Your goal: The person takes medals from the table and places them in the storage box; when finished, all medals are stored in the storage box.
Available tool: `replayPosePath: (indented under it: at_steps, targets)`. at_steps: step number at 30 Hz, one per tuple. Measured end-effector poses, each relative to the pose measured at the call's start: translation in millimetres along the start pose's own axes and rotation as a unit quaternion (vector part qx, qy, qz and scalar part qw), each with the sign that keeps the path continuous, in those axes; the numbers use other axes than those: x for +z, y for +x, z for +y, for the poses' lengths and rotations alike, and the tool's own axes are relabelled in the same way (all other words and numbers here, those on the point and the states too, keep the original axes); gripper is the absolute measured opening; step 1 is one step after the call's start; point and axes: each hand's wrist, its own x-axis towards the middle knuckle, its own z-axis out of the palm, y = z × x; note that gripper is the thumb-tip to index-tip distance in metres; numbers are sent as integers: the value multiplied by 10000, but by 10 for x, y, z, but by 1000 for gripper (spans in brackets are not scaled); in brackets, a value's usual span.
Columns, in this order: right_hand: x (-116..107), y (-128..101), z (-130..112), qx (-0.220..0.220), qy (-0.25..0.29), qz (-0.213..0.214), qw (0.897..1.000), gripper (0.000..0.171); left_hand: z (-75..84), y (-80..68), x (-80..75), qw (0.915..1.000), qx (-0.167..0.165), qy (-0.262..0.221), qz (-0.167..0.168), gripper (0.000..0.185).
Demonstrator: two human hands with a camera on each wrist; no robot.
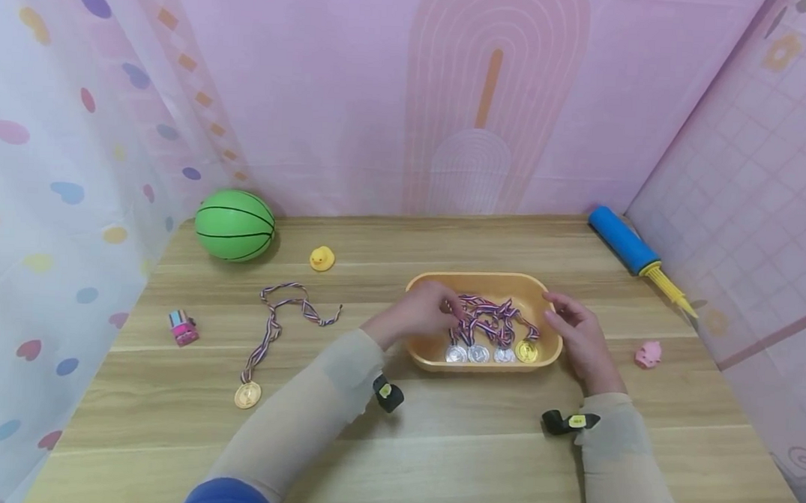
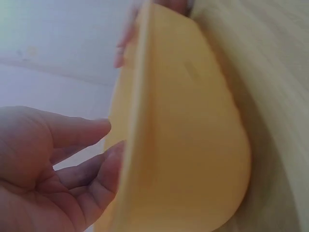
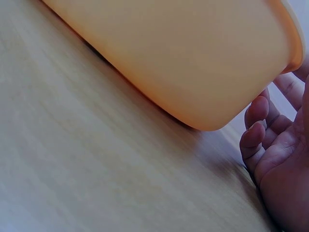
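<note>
Centrally, the yellow tray point(image 1: 426, 350) sits on the bench point(image 1: 434, 463), long axis left to right. The left hand point(image 1: 417, 312) reaches over its left rim, fingers relaxed among the medals point(image 1: 490, 338), seemingly gripping none; the right hand point(image 1: 578, 334) rests loosely curled beside its right end, holding nothing.

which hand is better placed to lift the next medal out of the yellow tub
Left, probably. The left hand already reaches over the tub's rim to the medal ribbons. The right hand sits outside the tub's right end.
</note>
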Motion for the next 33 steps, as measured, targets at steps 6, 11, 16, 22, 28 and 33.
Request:
replayPosePath:
  at_steps: [6, 11, 16, 22, 28, 33]
  targets:
    - [10, -8, -12, 57, -44, -16, 10000, 40, -118, -129, -169, 9951, 2, -946, 300, 10]
    - [14, -17, -21, 129, -48, 25, 9999, 40, -205, -344, -325, 9873, 70, -1478, 584, 11]
    - [17, -16, -12, 76, 6, 33, 10000, 38, -411, -701, -535, 9826, 80, -1580, 977, 12]
    - [22, -3, -18, -3, 63, 103, 9999, 33, -893, -1302, -771, 9748, -246, -1562, 1571, 18]
    - [18, -24, -59, 130, -136, 24, 9998, 38, -1335, -1909, -856, 9659, -924, -1500, 1897, 26]
    - [32, -44, -66, 235, -153, 25, 9996, 38, -1659, -2269, -775, 9568, -1400, -1662, 1934, 32]
